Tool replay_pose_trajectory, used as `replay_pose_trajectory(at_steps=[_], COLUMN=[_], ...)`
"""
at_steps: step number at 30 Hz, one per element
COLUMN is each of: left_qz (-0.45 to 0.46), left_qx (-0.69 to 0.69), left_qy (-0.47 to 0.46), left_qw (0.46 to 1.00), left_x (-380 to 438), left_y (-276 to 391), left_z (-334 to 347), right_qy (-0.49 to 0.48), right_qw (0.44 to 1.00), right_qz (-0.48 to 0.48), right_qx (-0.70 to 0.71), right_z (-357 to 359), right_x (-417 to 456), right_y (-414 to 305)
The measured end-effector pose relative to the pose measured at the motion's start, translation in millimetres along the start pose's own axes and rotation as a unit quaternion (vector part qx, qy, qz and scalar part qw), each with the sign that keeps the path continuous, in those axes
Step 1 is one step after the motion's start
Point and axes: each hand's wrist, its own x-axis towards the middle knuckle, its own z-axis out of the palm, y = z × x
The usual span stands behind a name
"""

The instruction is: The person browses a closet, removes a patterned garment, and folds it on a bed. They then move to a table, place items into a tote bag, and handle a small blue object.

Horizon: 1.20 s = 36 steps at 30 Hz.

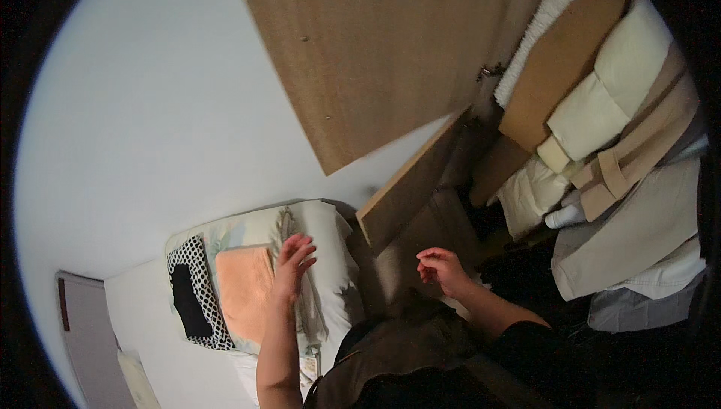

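My left hand (294, 267) is raised in front of a bed (326, 234), its fingers apart and slightly bent, with nothing in them. Just left of it on the bed lies a folded orange cloth (245, 285). Beyond that is a black-and-white dotted pillow (197, 296) with a black cloth (188, 302) on it. My right hand (439, 271) hovers below a lower wooden cabinet door (405, 195); its fingers are loosely curled and hold nothing that shows. Garments hang at the right, among them a beige coat (625, 234).
A large wooden wardrobe door (388, 54) stands open at the top. More clothes hang beyond its hinge, including a brown garment (563, 59) and a cream one (608, 99). A grey door (93, 336) is at the far left.
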Motion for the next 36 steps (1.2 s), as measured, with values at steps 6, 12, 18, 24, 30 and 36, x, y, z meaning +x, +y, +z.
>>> replay_pose_trajectory(at_steps=[6, 12, 18, 24, 30, 36], left_qz=[0.161, 0.206, 0.235, 0.132, -0.007, -0.186], left_qx=[0.32, 0.487, 0.512, 0.566, 0.497, 0.358], left_qy=[-0.071, -0.084, -0.237, -0.407, -0.492, -0.445], left_qw=[0.931, 0.845, 0.791, 0.704, 0.715, 0.799], left_x=[74.5, 95.2, 93.5, 97.1, 59.2, 52.7], left_y=[-43.1, -33.5, -33.8, -84.2, -100.0, -152.2], left_z=[79.0, 109.7, 126.5, 183.6, 274.9, 332.6], right_qy=[0.04, 0.126, 0.222, 0.329, 0.483, 0.578], right_qw=[0.999, 0.992, 0.973, 0.932, 0.844, 0.774], right_qz=[-0.011, -0.011, -0.022, -0.053, -0.059, -0.006], right_qx=[-0.014, -0.001, 0.062, 0.144, 0.224, 0.257], right_z=[-51.0, -74.1, -70.8, -52.8, -23.1, 38.0], right_x=[-9.3, -31.3, -48.4, -79.5, -139.8, -211.5], right_y=[-4.7, -3.7, 12.5, 45.6, 101.1, 209.6])
